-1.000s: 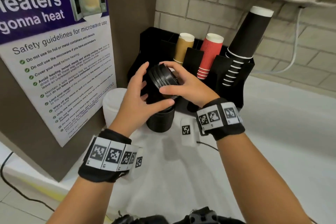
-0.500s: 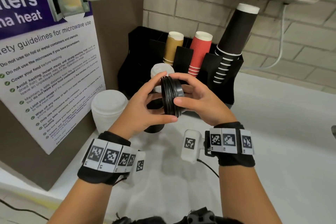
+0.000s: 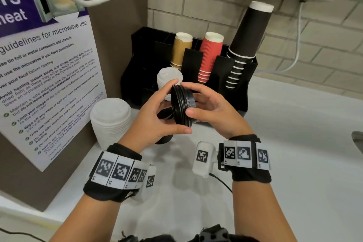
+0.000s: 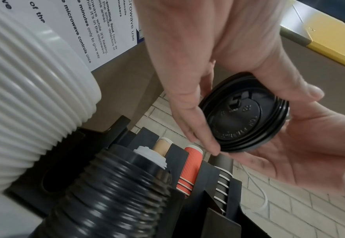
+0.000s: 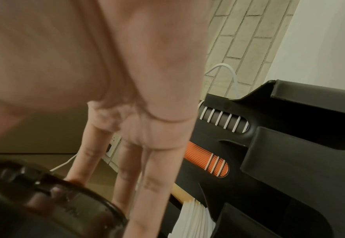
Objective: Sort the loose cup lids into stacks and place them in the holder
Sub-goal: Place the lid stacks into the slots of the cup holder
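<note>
— Lids first: where are the black ones?

— Both hands hold a short stack of black lids (image 3: pixel 182 106) on edge, in the air above the white table (image 3: pixel 284 143), just in front of the black holder (image 3: pixel 233 76). The left hand (image 3: pixel 155 116) has thumb and fingers curled round the stack's near rim; the right hand (image 3: pixel 214 112) pinches the other side, thumb in front, fingers (image 5: pixel 90 159) reaching over the top.

— And the rest?

— A tall stack of white lids (image 3: pixel 111 122) stands on the table at the left, beside the poster (image 3: pixel 45 76). Another black lid stack (image 4: pixel 114 190) stands below the hands, mostly hidden in the head view. A smaller white lid stack (image 3: pixel 169 77) sits at the holder's front. Tan cups (image 3: pixel 181 49), red cups (image 3: pixel 211 55) and black cups (image 3: pixel 247 41) lean in the holder's slots.
</note>
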### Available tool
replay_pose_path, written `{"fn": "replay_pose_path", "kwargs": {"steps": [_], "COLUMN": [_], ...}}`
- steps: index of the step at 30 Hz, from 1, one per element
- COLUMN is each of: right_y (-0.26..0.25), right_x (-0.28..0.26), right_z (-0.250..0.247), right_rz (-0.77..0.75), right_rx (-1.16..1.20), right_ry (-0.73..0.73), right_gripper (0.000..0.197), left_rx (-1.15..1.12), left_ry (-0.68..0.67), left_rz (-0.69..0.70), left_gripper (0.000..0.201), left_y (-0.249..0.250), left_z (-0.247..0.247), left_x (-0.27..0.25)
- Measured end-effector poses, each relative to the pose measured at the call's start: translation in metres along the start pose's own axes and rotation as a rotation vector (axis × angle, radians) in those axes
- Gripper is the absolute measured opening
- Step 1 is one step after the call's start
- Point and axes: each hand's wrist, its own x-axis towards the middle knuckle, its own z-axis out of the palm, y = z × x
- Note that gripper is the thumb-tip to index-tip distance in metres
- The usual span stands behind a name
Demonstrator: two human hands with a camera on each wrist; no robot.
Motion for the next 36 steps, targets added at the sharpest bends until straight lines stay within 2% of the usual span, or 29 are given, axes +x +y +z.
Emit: {"fn": "replay_pose_path", "kwargs": {"steps": [8, 12, 15, 18, 21, 25, 28, 30, 36], "right_y": [0.002, 0.001, -0.003, -0.002, 0.009, 0.032, 0.043, 0.047, 0.062], "right_x": [0.006, 0.008, 0.018, 0.041, 0.067, 0.091, 0.099, 0.102, 0.113], "right_z": [0.008, 0.012, 0.002, -0.025, -0.054, -0.070, -0.065, -0.059, -0.041], "right_rz": [-0.022, -0.066, -0.122, -0.184, -0.141, 0.044, 0.207, 0.250, 0.350], "right_rx": [-0.100, -0.133, -0.191, -0.258, -0.492, -0.863, -1.230, -1.454, -1.759], "right_ry": [0.053, 0.073, 0.145, 0.368, 0.429, 0.314, 0.206, 0.135, -0.116], "right_gripper": [0.062, 0.059, 0.060, 0.062, 0.065, 0.070, 0.075, 0.073, 0.065], "left_rx": [0.011, -0.003, -0.027, -0.007, 0.056, 0.076, 0.067, 0.072, 0.064], "left_ry": [0.020, 0.010, 0.065, 0.181, 0.238, 0.234, 0.217, 0.218, 0.212], "left_rz": [-0.037, -0.033, -0.041, -0.046, -0.024, -0.015, -0.016, -0.018, -0.028], "left_gripper": [0.114, 0.111, 0.099, 0.078, 0.051, 0.040, 0.038, 0.038, 0.036], "left_y": [-0.004, -0.007, -0.006, -0.006, -0.008, -0.006, -0.004, -0.004, -0.006], "left_z": [-0.002, -0.002, -0.005, -0.013, -0.018, -0.019, -0.018, -0.019, -0.020], "left_x": [0.000, 0.001, 0.002, 0.002, 0.000, -0.003, -0.005, -0.006, -0.009]}}
